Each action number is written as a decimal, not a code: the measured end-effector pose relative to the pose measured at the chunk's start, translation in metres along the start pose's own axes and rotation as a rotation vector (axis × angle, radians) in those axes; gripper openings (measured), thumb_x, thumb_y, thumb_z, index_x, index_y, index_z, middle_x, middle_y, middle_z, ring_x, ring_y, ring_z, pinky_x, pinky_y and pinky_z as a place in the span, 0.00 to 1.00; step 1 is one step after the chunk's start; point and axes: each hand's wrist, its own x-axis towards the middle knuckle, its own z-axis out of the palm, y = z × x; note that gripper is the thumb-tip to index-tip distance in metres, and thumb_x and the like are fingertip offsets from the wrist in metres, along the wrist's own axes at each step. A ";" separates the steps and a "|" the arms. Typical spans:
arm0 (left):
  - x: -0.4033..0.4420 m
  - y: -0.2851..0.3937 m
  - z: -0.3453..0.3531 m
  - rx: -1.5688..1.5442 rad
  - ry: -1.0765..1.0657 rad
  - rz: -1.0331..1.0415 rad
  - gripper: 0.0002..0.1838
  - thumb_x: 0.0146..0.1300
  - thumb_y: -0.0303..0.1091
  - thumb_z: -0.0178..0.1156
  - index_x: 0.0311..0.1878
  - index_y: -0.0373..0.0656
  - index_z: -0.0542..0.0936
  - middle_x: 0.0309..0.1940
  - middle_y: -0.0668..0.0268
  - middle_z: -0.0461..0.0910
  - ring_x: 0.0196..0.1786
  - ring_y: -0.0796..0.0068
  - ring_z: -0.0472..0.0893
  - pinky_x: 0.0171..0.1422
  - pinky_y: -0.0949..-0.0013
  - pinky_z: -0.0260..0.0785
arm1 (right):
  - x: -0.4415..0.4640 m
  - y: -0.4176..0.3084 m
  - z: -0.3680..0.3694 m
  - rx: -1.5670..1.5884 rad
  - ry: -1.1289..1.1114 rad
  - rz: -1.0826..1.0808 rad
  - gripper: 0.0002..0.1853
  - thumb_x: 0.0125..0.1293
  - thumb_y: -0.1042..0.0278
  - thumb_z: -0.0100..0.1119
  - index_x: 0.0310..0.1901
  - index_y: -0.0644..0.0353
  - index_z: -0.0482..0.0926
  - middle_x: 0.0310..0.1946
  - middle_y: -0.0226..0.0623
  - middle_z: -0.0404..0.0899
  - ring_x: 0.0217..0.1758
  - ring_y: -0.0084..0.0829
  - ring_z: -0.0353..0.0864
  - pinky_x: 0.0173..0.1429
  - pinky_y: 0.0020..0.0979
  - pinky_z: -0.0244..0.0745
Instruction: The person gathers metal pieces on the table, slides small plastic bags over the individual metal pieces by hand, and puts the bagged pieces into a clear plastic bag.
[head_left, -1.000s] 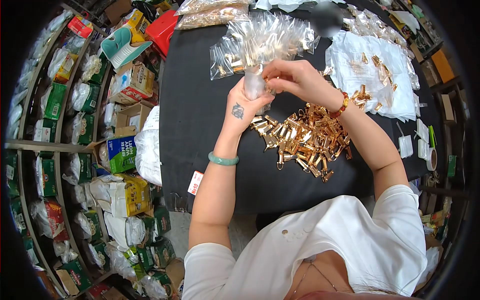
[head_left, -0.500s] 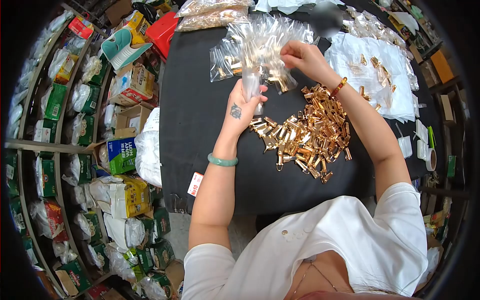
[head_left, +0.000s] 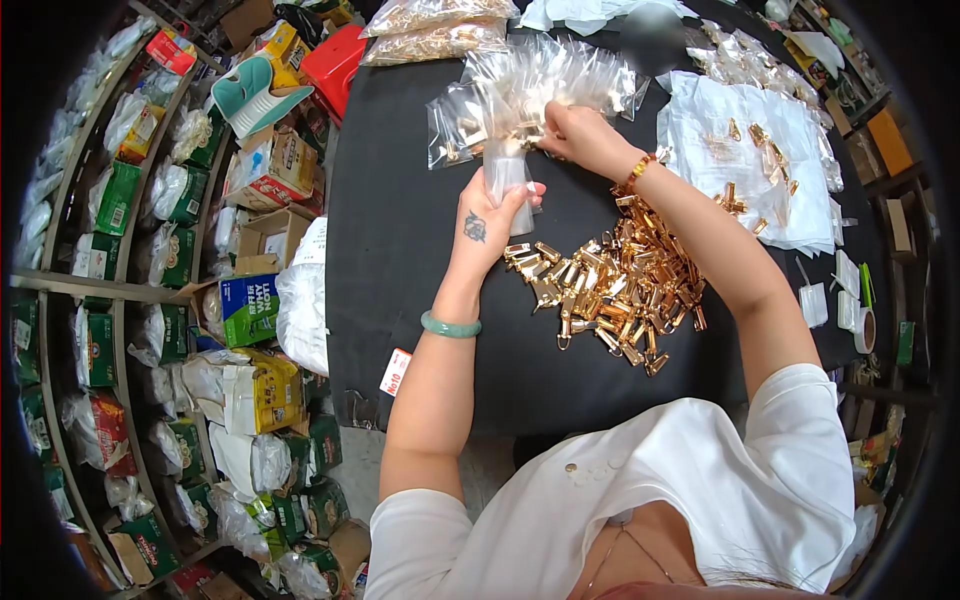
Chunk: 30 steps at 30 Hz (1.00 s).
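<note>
Spread on the near part of the black table (head_left: 440, 385), right of the middle: a loose heap of gold clips (head_left: 640, 285), showing no clear change in size. Just beyond, to the left, clasping a bundle of clear bags (head_left: 508, 180) in the left hand (head_left: 485, 215), fingers wrapped around and thumb across the front. Farther and to the right, just brought back leftward by the right hand (head_left: 585, 137): fingertips now close to the far end of the bundle, instead of apart over the filled bags (head_left: 545, 85). Curled, with thumb and forefinger near each other; cannot tell whether pinching a clip, a bag or nothing. Seems to bring both hands together again at the bundle, to judge by the short gap. Lying beyond, filled bags in an overlapping spread; to the right, more clips on white sheets (head_left: 690, 120); at the far left, big bags (head_left: 435, 42) full of gold pieces.
</note>
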 end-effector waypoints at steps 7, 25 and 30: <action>0.000 0.001 0.000 0.011 -0.005 0.009 0.12 0.60 0.23 0.57 0.47 0.32 0.72 0.34 0.58 0.82 0.35 0.76 0.81 0.42 0.72 0.75 | 0.012 -0.048 -0.035 0.267 -0.041 0.185 0.14 0.63 0.59 0.58 0.31 0.63 0.71 0.20 0.44 0.75 0.24 0.43 0.75 0.30 0.38 0.67; -0.002 0.006 0.005 0.092 -0.010 0.019 0.11 0.55 0.24 0.62 0.41 0.35 0.74 0.28 0.67 0.79 0.31 0.83 0.78 0.39 0.77 0.71 | -0.060 -0.031 -0.087 -0.073 -0.536 0.036 0.06 0.53 0.68 0.61 0.31 0.59 0.77 0.27 0.37 0.78 0.32 0.38 0.79 0.37 0.36 0.73; -0.002 0.004 0.003 0.010 -0.049 -0.006 0.12 0.54 0.24 0.64 0.41 0.35 0.75 0.28 0.69 0.79 0.32 0.84 0.77 0.38 0.78 0.70 | -0.066 -0.030 -0.077 -0.337 -0.580 -0.081 0.07 0.54 0.69 0.61 0.34 0.59 0.79 0.29 0.38 0.79 0.32 0.40 0.81 0.40 0.37 0.74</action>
